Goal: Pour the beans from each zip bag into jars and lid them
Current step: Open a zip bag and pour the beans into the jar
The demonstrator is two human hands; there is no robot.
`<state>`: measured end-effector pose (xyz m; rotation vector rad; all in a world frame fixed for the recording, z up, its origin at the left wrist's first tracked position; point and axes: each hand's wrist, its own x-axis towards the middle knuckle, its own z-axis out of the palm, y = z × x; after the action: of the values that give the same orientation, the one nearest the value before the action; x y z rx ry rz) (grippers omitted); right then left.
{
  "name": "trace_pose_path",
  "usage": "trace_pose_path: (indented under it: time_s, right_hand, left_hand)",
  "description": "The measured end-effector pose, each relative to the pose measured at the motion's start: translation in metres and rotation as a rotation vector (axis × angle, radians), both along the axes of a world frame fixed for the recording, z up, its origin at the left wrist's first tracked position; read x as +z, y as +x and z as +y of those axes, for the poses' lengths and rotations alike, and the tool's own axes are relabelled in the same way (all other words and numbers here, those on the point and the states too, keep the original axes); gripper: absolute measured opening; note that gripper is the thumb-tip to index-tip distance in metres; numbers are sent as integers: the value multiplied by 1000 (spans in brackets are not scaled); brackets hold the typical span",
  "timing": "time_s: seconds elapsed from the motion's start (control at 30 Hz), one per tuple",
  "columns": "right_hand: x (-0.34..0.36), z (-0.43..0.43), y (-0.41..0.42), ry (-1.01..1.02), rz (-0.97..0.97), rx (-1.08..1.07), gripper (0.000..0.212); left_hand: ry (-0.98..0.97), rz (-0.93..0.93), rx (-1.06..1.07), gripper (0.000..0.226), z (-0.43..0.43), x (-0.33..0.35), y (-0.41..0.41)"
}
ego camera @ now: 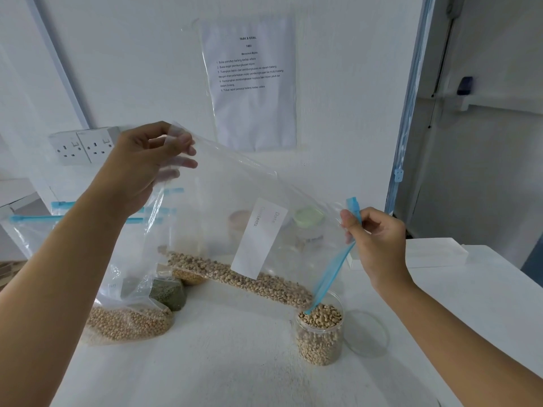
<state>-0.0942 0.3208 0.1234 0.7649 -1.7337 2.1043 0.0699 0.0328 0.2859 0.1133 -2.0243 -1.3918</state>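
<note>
Above the white counter (235, 362), a clear zip bag (235, 207) of speckled beans (241, 280) is held tilted, its bottom raised to the left and its mouth lowered to the right. The left hand (141, 168) pinches the raised bottom corner between thumb and fingers. The right hand (379, 242) pinches the blue zip strip (332, 274) near its upper end. The lower end of the strip dips into the open clear jar (320, 333), which stands on the counter and appears nearly full to the rim.

Procedure for the current step, as judged from this position:
1. Keep the mouth corner inside the jar rim so the beans funnel through a narrow opening.
2. Raise the left grip gradually; the beans lie along the lower fold and will likely slide in a rush if tilted sharply.
3. Watch the fill level. The jar has little room left, so overflow is the main risk.
4. Leave headroom for the clear lid (367, 333), which appears to lie just right of the jar.

Other filled zip bags (126, 318) lie at the left of the counter. Further jars behind the held bag are too blurred to describe.
</note>
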Motion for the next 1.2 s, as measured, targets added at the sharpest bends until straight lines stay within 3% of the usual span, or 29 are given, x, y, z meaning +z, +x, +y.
trace_pose_path:
  time_s: [0.8, 1.2]
  right_hand:
    - [1, 0, 3, 21, -7, -24, 40]
    - [-2, -2, 9, -45, -109, -28, 41]
  left_hand:
    - [-54, -34, 2, 14, 2, 12, 0]
    - [-90, 88, 17, 9, 9, 3, -2]
